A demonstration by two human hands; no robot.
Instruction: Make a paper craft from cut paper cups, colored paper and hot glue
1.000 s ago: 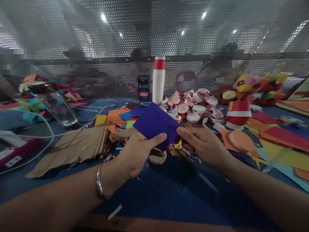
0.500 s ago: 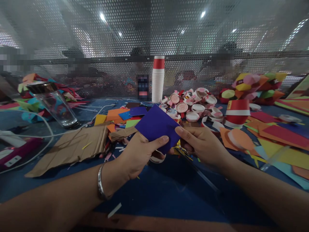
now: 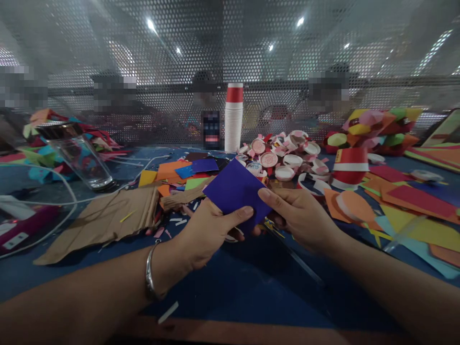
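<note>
A square of dark blue paper is held up above the table, one corner pointing away from me. My left hand grips its near left side, the thumb lying across the top and the other fingers underneath. At the right corner my right hand pinches the paper between thumb and fingers. Beneath the sheet, mostly hidden, lies a white cut cup piece among coloured paper scraps.
Behind the sheet are a tall stack of paper cups and a heap of cut cup bottoms. Cardboard and a glass bottle lie left. A red cup and coloured sheets sit right. A perforated panel closes the back.
The blue paper has shifted slightly to the right and turned a little. My left hand has moved right with it, while both hands keep their grip.
</note>
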